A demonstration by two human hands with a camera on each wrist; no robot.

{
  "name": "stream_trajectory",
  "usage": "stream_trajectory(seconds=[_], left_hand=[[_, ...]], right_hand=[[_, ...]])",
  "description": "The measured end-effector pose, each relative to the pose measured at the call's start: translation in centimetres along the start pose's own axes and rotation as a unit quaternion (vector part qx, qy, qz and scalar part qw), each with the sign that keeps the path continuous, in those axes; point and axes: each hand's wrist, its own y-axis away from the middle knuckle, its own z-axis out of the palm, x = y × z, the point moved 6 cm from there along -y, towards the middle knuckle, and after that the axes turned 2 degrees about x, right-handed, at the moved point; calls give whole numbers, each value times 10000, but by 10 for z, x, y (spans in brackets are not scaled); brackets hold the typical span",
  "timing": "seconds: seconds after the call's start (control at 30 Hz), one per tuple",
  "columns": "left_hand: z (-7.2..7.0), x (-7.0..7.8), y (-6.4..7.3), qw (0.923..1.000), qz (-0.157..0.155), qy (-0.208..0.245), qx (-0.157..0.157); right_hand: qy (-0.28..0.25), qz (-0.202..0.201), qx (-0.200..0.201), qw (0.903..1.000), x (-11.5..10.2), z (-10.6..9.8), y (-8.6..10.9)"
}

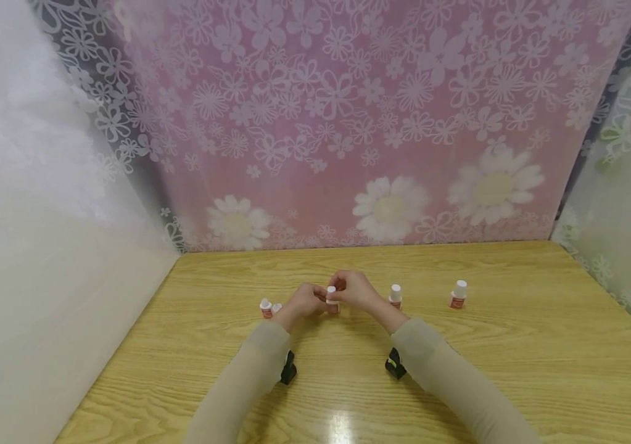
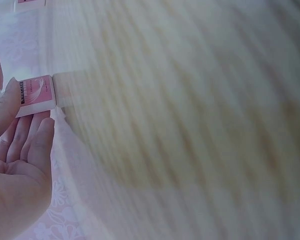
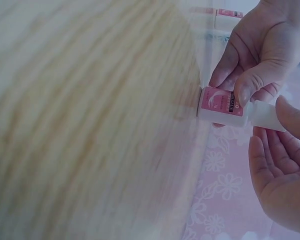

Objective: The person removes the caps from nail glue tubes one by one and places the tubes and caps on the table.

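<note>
A small white bottle (image 1: pixel 333 306) with a pink-red label and a white cap stands upright on the wooden table, between both hands. My left hand (image 1: pixel 305 300) grips its body from the left, the thumb lying over the label in the right wrist view. From the right, my right hand (image 1: pixel 353 288) pinches the tall white cap (image 3: pixel 266 116) between thumb and fingers. The bottle's base (image 2: pixel 53 92) is right at the tabletop in the left wrist view.
Two similar bottles stand left of my left hand, one white-capped bottle (image 1: pixel 266 308) and another bottle (image 1: pixel 277 308) partly behind the wrist. On the right are a bottle (image 1: pixel 395 296) beside my forearm and a farther bottle (image 1: pixel 458 295). A floral pink curtain (image 1: pixel 315 154) borders the table's back.
</note>
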Motion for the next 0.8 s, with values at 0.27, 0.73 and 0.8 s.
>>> stream_trajectory(seconds=[0.27,0.73,0.8], left_hand=[[1,-1,-1,10000,-20,-8,-22],[0,-3,-3,10000,-30,-70,-8],[0,-3,-3,10000,-40,-50,5]], right_hand=[[-36,-143,-123,9998,0,1,0],[-33,-138,-389,9991,-1,3,2],[16,-84,-323,9994,0,3,1]])
